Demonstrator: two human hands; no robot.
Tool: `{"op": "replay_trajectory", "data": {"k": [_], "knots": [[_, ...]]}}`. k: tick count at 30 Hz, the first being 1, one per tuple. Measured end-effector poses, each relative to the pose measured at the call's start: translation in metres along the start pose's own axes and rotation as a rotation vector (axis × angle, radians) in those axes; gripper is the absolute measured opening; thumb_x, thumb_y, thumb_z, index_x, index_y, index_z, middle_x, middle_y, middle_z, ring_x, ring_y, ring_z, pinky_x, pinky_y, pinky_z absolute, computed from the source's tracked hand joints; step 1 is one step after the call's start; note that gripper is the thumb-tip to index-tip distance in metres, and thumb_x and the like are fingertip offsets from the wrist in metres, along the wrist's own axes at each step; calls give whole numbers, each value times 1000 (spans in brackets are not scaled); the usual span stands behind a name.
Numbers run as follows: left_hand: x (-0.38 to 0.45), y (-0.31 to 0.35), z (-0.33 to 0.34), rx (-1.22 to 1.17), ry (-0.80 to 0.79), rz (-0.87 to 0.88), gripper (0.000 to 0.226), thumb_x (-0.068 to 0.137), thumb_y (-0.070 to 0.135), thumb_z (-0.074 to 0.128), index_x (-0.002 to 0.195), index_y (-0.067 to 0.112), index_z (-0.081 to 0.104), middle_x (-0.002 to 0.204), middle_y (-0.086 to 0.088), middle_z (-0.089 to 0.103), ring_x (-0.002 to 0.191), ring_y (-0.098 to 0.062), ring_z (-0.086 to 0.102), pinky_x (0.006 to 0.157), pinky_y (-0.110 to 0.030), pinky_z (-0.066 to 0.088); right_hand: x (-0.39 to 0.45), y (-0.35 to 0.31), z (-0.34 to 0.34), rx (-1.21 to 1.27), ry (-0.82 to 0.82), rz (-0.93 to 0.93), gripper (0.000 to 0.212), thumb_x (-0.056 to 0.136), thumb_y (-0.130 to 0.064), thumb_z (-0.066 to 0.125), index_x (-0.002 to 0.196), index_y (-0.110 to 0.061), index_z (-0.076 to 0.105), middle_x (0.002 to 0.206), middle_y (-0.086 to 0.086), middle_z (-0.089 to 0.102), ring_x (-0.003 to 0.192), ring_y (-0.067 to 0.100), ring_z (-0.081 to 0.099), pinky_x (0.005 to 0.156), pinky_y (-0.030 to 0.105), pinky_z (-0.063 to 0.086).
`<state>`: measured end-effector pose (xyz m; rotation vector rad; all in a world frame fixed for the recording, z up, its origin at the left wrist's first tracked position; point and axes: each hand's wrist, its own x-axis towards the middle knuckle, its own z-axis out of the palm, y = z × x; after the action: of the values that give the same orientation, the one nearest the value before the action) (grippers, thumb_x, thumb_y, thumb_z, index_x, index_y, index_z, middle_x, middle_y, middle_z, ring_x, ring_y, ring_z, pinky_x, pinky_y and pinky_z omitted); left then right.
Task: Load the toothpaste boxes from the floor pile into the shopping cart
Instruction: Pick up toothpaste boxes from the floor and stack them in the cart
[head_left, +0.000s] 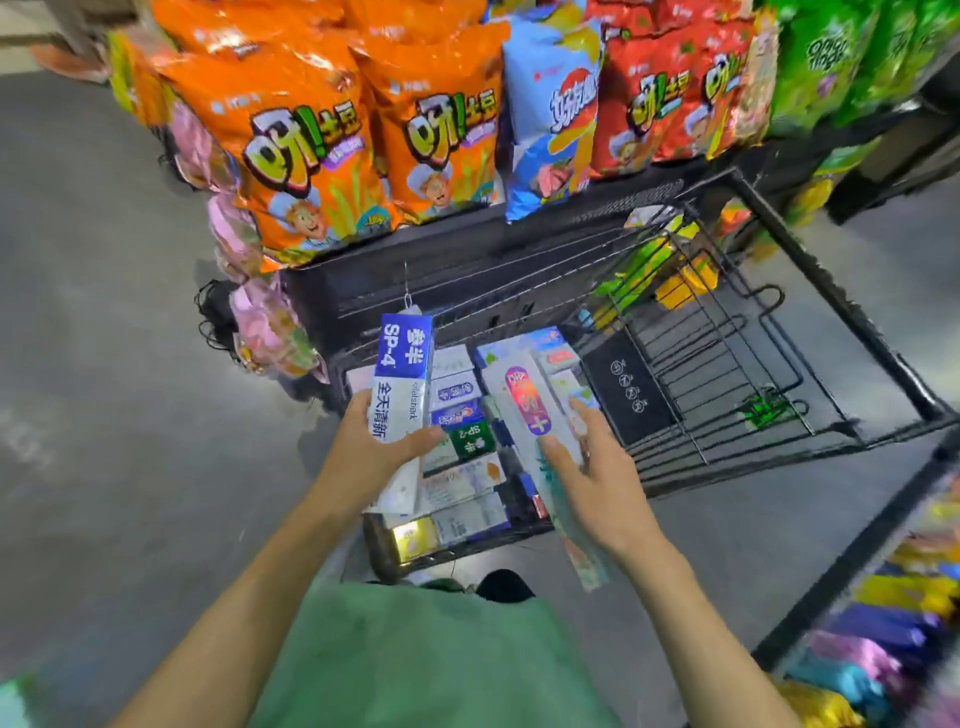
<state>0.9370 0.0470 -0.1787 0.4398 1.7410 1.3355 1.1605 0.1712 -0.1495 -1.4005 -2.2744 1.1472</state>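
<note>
Near the centre of the frame, the left hand (382, 434) gripped a blue-and-white toothpaste box (400, 384) marked SP-4, fingers and thumb curled round its lower half, the box standing nearly upright with its blue end uppermost. Just to the right, the right hand (589, 462) held a long white toothpaste box (524, 410) with a pink and purple label, the thumb laid along its face and the fingers wrapped behind it; the box slanted from upper left to lower right.

Both boxes hung above the shopping cart (852, 332), a black wire cart that filled the centre and right of the frame. Its near-left part held a heap of toothpaste boxes (462, 467), white, blue and green, lying flat and crowded together. Yellow and green packets (660, 270) lay in the cart's far end.

Across the top of the frame ran a shelf of orange snack bags (306, 150), a blue bag (550, 114), red bags (660, 98) and green bags (831, 57). A green shirt (426, 660) filled the bottom centre.
</note>
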Motion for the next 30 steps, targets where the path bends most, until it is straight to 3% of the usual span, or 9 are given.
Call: {"op": "replay_trajectory", "data": {"k": [4,8,9,11,13,18,21,25,30], "knots": [[-6,-12,-14,-75,105,-76,89,61,46,95,133,22,50,121,1,70,105,-18,70,91,-43,57,41,21,23,-208,-257,-55,58,94,-59,57,141,-27,44,116,2,56,109,24,54,94,40,43],[-22,-20,-14,-88,272,-123,46,77,13,85,111,23,55,93,15,77,80,3,71,70,-18,56,79,42,49,-399,-547,-180,87,68,-88,56,131,-29,46,117,-6,51,103,18,55,89,38,47],[-27,-21,-12,-97,323,-141,47,78,10,85,109,25,53,91,18,75,79,6,69,73,-18,57,86,47,56,-449,-624,-218,91,65,-90,57,132,-29,45,117,-7,50,101,16,55,87,38,48],[-35,-27,-7,-102,407,-160,72,65,30,95,121,25,51,110,12,71,94,0,68,91,-30,56,98,57,69,-528,-744,-308,86,69,-87,60,128,-26,46,118,-6,50,104,18,56,85,37,47],[-47,-37,-1,-119,524,-190,91,51,47,95,126,23,50,118,6,68,105,-11,67,93,-35,54,107,66,79,-580,-841,-393,77,76,-81,59,125,-23,48,115,-5,51,107,18,56,85,35,46],[-79,-56,27,-129,693,-276,58,78,28,86,122,28,48,114,9,66,103,-9,65,82,-28,50,117,88,102,-640,-974,-534,63,92,-69,51,130,-20,51,120,0,58,111,23,57,90,36,47],[-95,-67,42,-152,753,-298,60,80,31,84,127,27,47,116,8,65,105,-11,65,80,-26,49,113,99,115,-720,-1036,-586,61,97,-66,39,133,-19,51,124,5,59,113,27,59,97,40,46],[-115,-80,64,-181,821,-329,68,78,37,86,131,27,45,119,7,64,108,-11,64,82,-28,50,118,110,127,-717,-1078,-590,83,85,-77,16,130,-19,56,122,8,63,110,31,61,95,43,46],[-131,-95,78,-194,877,-337,70,81,32,84,137,24,43,122,7,63,108,-8,64,81,-24,50,131,129,150,-708,-1080,-592,50,104,-55,36,121,-17,64,115,11,70,111,34,63,92,44,49]]}}
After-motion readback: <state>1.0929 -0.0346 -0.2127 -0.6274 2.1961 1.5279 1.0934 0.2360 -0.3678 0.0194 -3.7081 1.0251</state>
